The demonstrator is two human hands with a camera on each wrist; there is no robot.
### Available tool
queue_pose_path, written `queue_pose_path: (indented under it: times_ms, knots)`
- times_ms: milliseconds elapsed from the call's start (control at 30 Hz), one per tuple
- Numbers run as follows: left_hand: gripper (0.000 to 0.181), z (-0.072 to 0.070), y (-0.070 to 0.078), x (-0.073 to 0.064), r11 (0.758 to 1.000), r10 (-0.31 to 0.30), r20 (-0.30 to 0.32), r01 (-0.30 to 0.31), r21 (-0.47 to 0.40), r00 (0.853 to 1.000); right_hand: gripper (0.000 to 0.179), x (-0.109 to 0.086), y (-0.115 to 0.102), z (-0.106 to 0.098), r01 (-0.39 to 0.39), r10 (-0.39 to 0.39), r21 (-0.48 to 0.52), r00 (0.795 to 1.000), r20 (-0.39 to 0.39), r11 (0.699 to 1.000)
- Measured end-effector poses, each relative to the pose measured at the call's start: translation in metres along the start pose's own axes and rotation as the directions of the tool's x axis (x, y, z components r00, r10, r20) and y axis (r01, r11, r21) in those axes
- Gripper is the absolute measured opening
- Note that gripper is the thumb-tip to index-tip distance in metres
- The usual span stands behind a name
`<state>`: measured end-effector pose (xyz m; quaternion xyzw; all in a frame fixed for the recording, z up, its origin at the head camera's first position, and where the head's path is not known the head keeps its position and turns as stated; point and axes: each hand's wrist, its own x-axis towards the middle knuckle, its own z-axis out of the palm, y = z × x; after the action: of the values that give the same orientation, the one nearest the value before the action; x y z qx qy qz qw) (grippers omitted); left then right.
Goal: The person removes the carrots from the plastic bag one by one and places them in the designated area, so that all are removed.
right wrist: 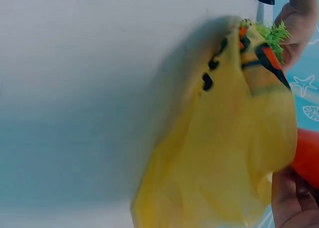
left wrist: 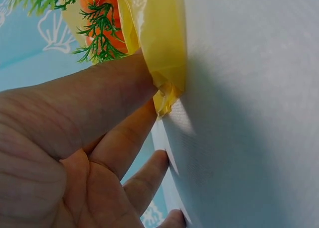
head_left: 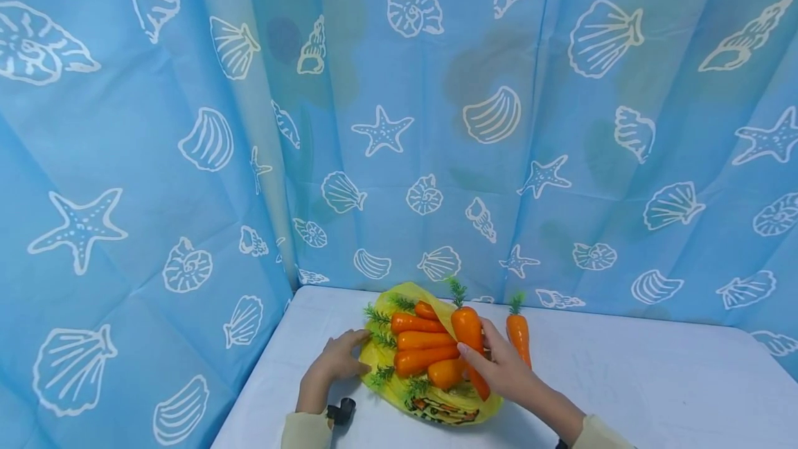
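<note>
Right grip (head_left: 508, 369) holds one orange carrot (head_left: 466, 324), green top pointing away, over the yellow plastic bag (right wrist: 229, 148), whose edge the left grip (head_left: 339, 357) pinches. Several carrots (head_left: 426, 341) lie on the plastic between the two grips; a lone carrot (head_left: 517, 332) rests on the white counter (head_left: 630, 373), just right of the right grip.

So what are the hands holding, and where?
The right hand holds a shiny, tapered orange carrot around its middle; the left hand pinches a yellow plastic bag by its edge.
</note>
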<state>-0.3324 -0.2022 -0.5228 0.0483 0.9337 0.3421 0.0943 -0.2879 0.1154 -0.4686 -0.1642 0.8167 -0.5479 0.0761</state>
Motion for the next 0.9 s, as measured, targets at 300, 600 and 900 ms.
queue_pose_path:
  times_ms: [300, 600, 900]
  knots:
    - [0.064, 0.001, 0.001, -0.001, 1.000, -0.015, 0.001, 0.015, 0.012, 1.000, 0.066, 0.002, -0.003, -0.008, -0.014, 0.010, -0.049, 0.997, -0.083, 0.999]
    - [0.063, 0.000, 0.000, 0.000, 1.000, 0.009, 0.003, -0.009, 0.026, 1.000, 0.067, 0.002, 0.001, -0.019, -0.067, 0.013, -0.220, 0.971, -0.238, 0.973]
    - [0.063, 0.001, -0.001, 0.002, 0.999, 0.009, 0.004, -0.009, 0.030, 1.000, 0.078, 0.004, 0.008, -0.044, -0.100, -0.004, -0.345, 0.958, -0.288, 0.933]
